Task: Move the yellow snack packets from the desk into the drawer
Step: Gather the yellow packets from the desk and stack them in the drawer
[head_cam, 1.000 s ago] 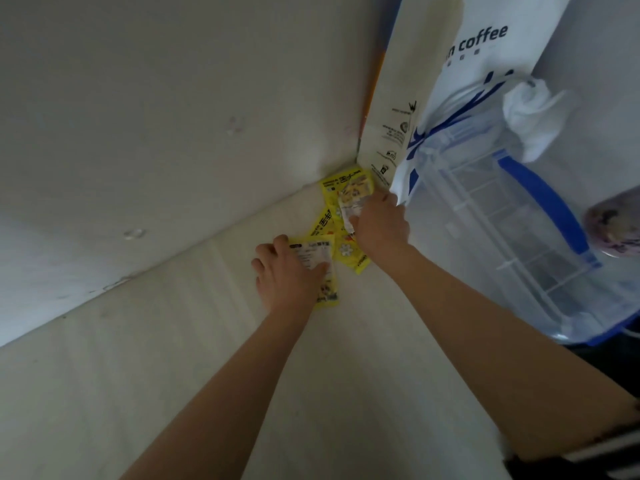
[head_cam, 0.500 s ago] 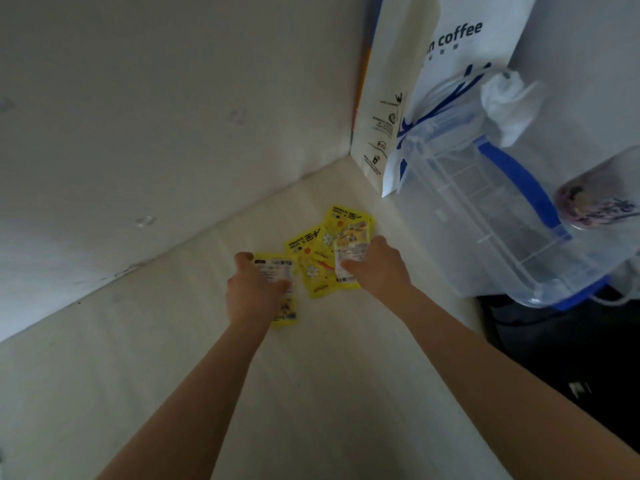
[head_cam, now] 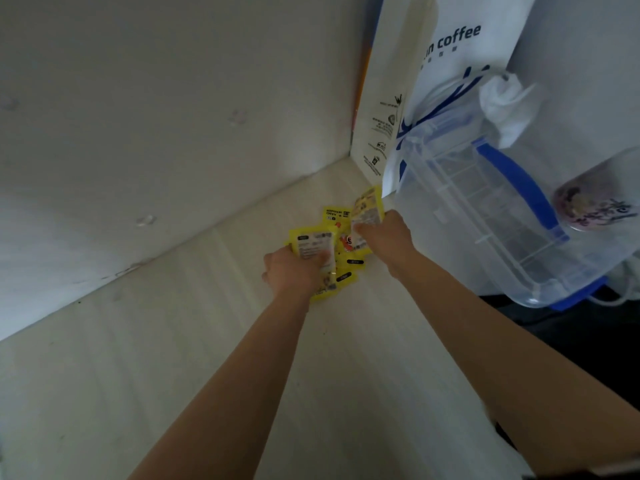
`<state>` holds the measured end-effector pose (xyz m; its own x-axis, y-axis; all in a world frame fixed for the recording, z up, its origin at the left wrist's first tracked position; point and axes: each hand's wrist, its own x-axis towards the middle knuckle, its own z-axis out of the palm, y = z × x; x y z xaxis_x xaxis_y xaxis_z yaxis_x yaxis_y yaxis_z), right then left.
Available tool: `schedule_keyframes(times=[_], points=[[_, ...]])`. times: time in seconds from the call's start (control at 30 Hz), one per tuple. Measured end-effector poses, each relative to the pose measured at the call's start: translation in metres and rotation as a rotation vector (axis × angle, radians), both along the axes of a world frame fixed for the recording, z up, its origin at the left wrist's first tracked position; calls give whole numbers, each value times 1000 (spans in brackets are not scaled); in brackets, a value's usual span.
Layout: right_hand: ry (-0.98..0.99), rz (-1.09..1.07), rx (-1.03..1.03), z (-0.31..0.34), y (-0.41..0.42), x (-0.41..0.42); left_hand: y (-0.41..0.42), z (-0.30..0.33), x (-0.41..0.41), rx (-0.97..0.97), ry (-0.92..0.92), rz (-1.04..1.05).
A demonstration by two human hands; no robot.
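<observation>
Packets (head_cam: 341, 244) lie in a loose yellow heap at centre frame on the desk (head_cam: 173, 375), near the corner where the wall meets it. Our left hand (head_cam: 294, 271) has its fingers curled onto one packet at the heap's lower left; our right hand (head_cam: 384, 233) pinches another at the upper right, just beside the tub (head_cam: 502, 216) and the coffee bag (head_cam: 415, 64). To do this well, we should gather the thin, slippery sachets into one stack, clamp them flat, then lift clear before turning toward the drawer, which is out of view. Against half a second ago, the packet in our left hand sits closer to the heap and overlaps it, and our right hand's packet stands more upright.
</observation>
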<state>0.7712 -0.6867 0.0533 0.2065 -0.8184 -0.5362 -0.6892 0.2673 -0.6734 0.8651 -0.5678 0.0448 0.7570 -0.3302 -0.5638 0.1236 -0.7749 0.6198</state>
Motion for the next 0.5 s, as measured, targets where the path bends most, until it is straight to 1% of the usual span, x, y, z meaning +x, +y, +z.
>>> schedule_keyframes(times=[0.07,0.17,0.27,0.33,0.5], points=[[56,30,2,-2,1,11,-6,-2,-9,59,-88,-59],[145,64,4,-5,4,23,-12,-5,-14,43,-97,-71],[165,52,8,-8,5,26,-14,-7,-11,20,-104,-54],[146,50,-9,-10,4,24,-15,-8,-9,-11,-111,-36],[-44,7,17,-10,3,16,-19,-6,-7,-5,-81,-33]])
